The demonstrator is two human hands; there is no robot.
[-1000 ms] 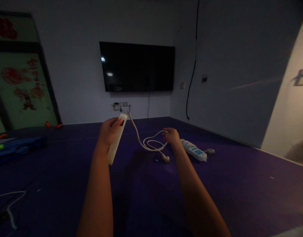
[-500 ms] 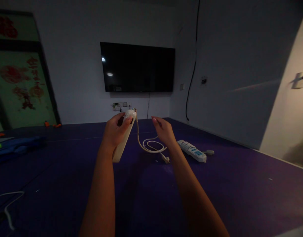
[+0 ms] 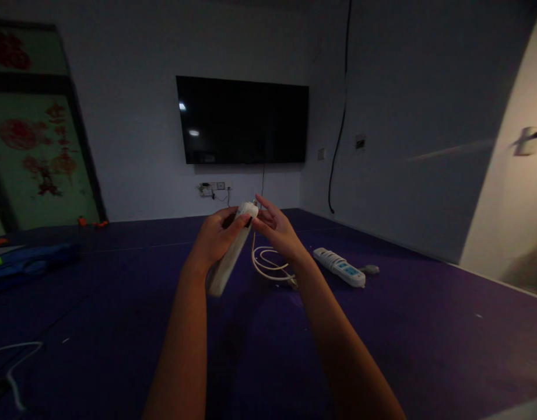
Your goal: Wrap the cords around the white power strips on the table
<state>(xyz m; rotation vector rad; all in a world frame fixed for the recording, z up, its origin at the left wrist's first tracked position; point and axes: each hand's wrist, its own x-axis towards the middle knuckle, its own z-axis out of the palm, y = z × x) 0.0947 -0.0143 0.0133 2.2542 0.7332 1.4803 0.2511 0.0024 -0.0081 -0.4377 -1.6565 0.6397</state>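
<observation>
Cord left of 1 power strip, television behind

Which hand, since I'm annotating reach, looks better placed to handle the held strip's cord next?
Probably the right hand: it is at the upper end of the held strip, close to the cord. The left hand is occupied gripping the strip.

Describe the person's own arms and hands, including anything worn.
The left hand and right hand are gloveless. Neither the left forearm nor the right forearm shows a sleeve, watch or bracelet. It's too dim to rule out rings.
</observation>
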